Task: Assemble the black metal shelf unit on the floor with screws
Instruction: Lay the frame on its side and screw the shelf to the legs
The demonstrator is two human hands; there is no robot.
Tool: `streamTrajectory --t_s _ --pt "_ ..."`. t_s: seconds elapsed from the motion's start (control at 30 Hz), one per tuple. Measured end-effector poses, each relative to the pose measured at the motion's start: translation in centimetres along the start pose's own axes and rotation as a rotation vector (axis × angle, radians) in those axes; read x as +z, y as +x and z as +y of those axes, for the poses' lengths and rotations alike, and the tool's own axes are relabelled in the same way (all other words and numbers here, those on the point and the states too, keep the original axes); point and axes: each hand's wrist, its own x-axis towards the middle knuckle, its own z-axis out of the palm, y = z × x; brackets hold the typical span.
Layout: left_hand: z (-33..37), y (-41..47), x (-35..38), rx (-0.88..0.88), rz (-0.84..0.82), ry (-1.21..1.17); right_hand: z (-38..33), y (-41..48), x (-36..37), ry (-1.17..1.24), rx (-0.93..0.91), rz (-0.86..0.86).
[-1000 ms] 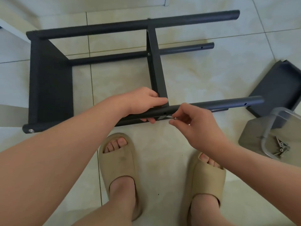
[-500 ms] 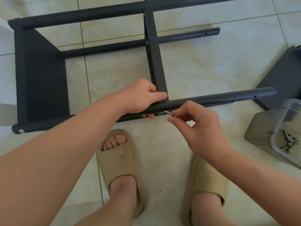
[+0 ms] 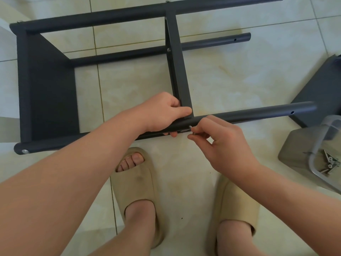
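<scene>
Left hand point(image 3: 166, 111) grips the near post point(image 3: 258, 115) at the middle shelf panel point(image 3: 180, 71) joint, frame lying on the floor. Right hand point(image 3: 217, 141) pinches the screw point(image 3: 191, 128); less shank shows than half a second ago, so I judge it is entering the hole

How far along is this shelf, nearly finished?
Perhaps halfway. Done: the end panel and middle shelf sit between the tubes, screw heads showing. In hand: the left hand steadies the near tube while the right hand pinches a screw at that shelf's corner. Left: a loose panel lies aside, the tube-end hole is empty, spare screws wait in the container.
</scene>
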Motion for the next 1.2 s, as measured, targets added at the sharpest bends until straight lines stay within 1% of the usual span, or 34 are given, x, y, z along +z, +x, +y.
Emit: streamTrajectory --t_s 0.13,0.27,0.43,0.57,0.63,0.67,0.73,0.77,0.83,0.9,1.03,1.1,1.2 --pt "-0.1 0.0 0.0 -0.001 -0.006 -0.017 -0.2 0.3 0.3 -0.061 -0.015 0.003" --pt "-0.1 0.1 0.0 0.000 -0.008 -0.018 -0.7 0.5 0.4 -0.152 0.020 0.017" --pt "-0.2 0.1 0.0 -0.003 -0.005 -0.032 -0.3 0.4 0.2 -0.027 0.027 -0.018" --pt "-0.2 0.1 0.0 -0.005 -0.007 -0.021 -0.2 0.1 -0.2 0.041 0.081 -0.041" --pt "-0.2 0.1 0.0 -0.005 -0.007 -0.024 -0.4 -0.2 -0.2 0.097 0.160 -0.040" --pt "-0.2 0.1 0.0 -0.004 -0.006 -0.026 -0.6 -0.3 -0.1 0.169 0.256 -0.043" --pt "-0.2 0.1 0.1 -0.003 -0.002 -0.026 -1.3 -0.3 0.1 0.413 0.521 -0.038" --pt "-0.2 0.1 0.1 -0.001 0.000 -0.025 -1.6 -0.3 0.3 0.528 0.619 -0.016" --pt "-0.2 0.1 0.1 0.001 0.000 -0.026 -2.1 -0.3 0.5 0.646 0.698 0.038" --pt "-0.3 0.2 0.1 0.001 -0.003 -0.028 -2.4 -0.2 0.6 0.683 0.719 0.063" --pt "-0.4 0.2 0.0 -0.002 -0.010 -0.036 -2.6 0.5 0.6 0.687 0.739 0.064" --pt "-0.4 0.3 0.1 0.001 -0.013 -0.051 -2.6 0.8 0.5 0.601 0.707 0.018" --pt "-0.5 0.3 0.1 0.000 -0.012 -0.059 -2.5 1.2 -0.2 0.409 0.653 -0.060"
